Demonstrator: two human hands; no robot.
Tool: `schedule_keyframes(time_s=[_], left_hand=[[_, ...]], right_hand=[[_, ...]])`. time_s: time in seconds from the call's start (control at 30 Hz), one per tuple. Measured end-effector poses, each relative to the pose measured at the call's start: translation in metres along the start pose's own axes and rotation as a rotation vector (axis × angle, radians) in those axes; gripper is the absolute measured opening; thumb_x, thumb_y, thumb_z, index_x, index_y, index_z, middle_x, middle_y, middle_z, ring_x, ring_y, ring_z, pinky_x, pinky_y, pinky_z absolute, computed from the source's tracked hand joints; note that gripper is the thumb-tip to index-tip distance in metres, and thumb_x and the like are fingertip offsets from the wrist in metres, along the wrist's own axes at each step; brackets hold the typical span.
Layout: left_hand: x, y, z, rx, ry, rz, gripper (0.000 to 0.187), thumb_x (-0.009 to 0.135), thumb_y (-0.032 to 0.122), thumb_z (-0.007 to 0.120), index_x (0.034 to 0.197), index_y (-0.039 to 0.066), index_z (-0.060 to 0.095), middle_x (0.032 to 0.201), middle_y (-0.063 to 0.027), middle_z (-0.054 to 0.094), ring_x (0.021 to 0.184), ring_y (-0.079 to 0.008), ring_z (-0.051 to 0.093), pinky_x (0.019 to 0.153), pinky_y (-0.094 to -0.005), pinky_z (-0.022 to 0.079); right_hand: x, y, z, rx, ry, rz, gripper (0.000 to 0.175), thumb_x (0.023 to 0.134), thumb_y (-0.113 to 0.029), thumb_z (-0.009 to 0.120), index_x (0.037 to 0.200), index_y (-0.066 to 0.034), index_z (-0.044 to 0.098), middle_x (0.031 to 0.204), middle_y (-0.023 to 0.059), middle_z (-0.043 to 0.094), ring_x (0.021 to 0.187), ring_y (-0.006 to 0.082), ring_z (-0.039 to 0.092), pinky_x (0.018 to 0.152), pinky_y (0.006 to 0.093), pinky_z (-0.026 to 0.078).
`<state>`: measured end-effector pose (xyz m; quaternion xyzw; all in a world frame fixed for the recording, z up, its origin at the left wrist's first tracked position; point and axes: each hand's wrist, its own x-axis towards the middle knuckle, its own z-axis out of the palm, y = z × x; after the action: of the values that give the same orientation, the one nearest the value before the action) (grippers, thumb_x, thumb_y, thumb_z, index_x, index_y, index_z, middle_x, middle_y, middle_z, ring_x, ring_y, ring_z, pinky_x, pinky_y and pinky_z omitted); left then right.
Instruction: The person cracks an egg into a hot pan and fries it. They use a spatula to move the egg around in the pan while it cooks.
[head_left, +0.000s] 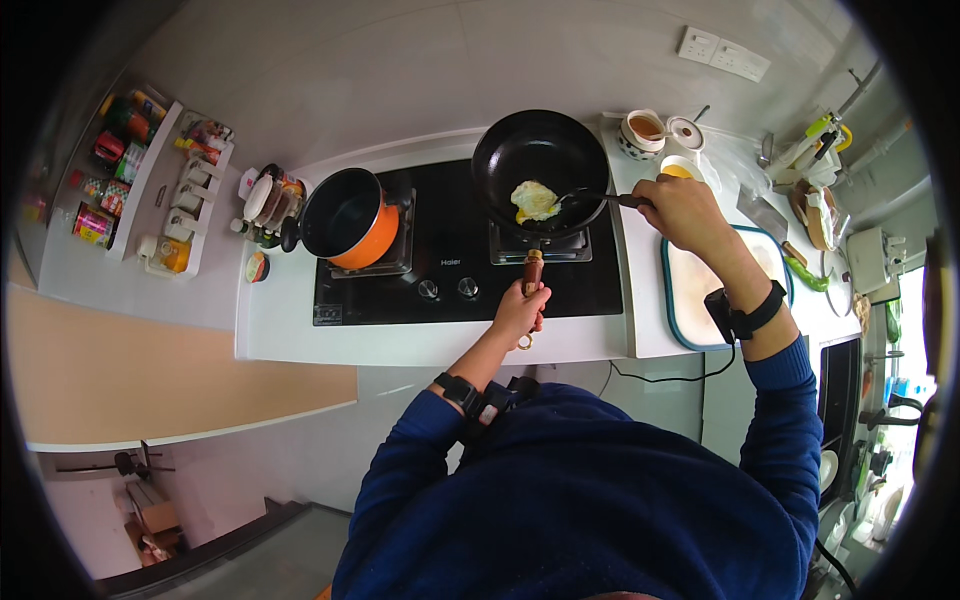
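My left hand (520, 310) grips the brown wooden handle (533, 271) of a black wok (510, 154), which is over the right burner (577, 250) of the hob. In the wok's lower part lies a fried egg (535, 201), white with some yellow at its edge. From the right, my right hand (681, 206) holds a dark-handled spatula (611, 198) whose head touches the egg's right side. The head is partly hidden by the egg.
An orange pot (369, 241) with a black inside stands on the left burner of the black Haier hob (442, 300). Right of it lie a cutting board (694, 300), a cleaver (763, 212) and a green pepper (808, 276). Ceramic jars (637, 150) stand behind; condiment jars (264, 202) are at left.
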<state>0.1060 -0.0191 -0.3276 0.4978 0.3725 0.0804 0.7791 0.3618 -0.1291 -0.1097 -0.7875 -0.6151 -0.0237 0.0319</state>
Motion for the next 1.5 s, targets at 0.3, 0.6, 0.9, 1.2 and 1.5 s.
schedule_keyframes(time_s=[0.3,0.6,0.9,1.2,1.5], left_hand=[[-0.004,0.009,-0.011,0.069,-0.016,-0.005,0.022,0.095,0.025,0.067,0.103,0.01,0.053,0.073,0.0015,0.052,0.049,-0.007,0.05,0.043,-0.0243,0.044],[-0.006,0.014,-0.019,0.105,-0.035,-0.034,0.023,0.095,0.026,0.066,0.105,0.01,0.054,0.074,0.0019,0.052,0.052,-0.0071,0.05,0.045,-0.025,0.045],[-0.007,0.017,-0.018,0.093,-0.029,-0.054,0.021,0.095,0.025,0.066,0.105,0.01,0.054,0.074,0.0017,0.052,0.051,-0.007,0.049,0.045,-0.0246,0.044],[-0.007,0.021,-0.019,0.105,-0.046,-0.07,0.022,0.095,0.026,0.066,0.104,0.009,0.054,0.074,0.0011,0.052,0.051,-0.0075,0.05,0.045,-0.0254,0.045],[-0.007,0.019,-0.02,0.089,-0.03,-0.08,0.022,0.096,0.026,0.066,0.106,0.011,0.055,0.073,0.002,0.051,0.052,-0.0069,0.049,0.045,-0.0248,0.044]], right_hand=[[0.006,-0.019,0.021,-0.037,-0.023,-0.117,0.014,0.09,-0.021,0.067,0.103,-0.0154,0.07,0.089,0.0101,0.068,0.079,0.0305,0.07,0.066,0.0417,0.056],[-0.003,-0.024,0.012,0.14,-0.032,-0.115,0.015,0.091,-0.023,0.065,0.101,-0.0136,0.069,0.08,0.0118,0.071,0.081,0.0338,0.069,0.068,0.0463,0.055],[0.021,-0.029,0.041,0.414,0.041,0.159,0.016,0.092,-0.025,0.064,0.101,-0.011,0.066,0.083,0.0145,0.072,0.081,0.0374,0.069,0.07,0.0472,0.054],[0.033,-0.022,0.065,0.027,0.143,-0.085,0.019,0.094,-0.025,0.064,0.112,-0.0176,0.064,0.087,0.009,0.062,0.07,0.0316,0.067,0.061,0.0422,0.053],[0.018,0.003,0.069,-0.138,-0.042,-0.179,0.027,0.094,-0.02,0.062,0.121,-0.0175,0.063,0.097,0.0136,0.061,0.077,0.0314,0.07,0.065,0.0401,0.057]])
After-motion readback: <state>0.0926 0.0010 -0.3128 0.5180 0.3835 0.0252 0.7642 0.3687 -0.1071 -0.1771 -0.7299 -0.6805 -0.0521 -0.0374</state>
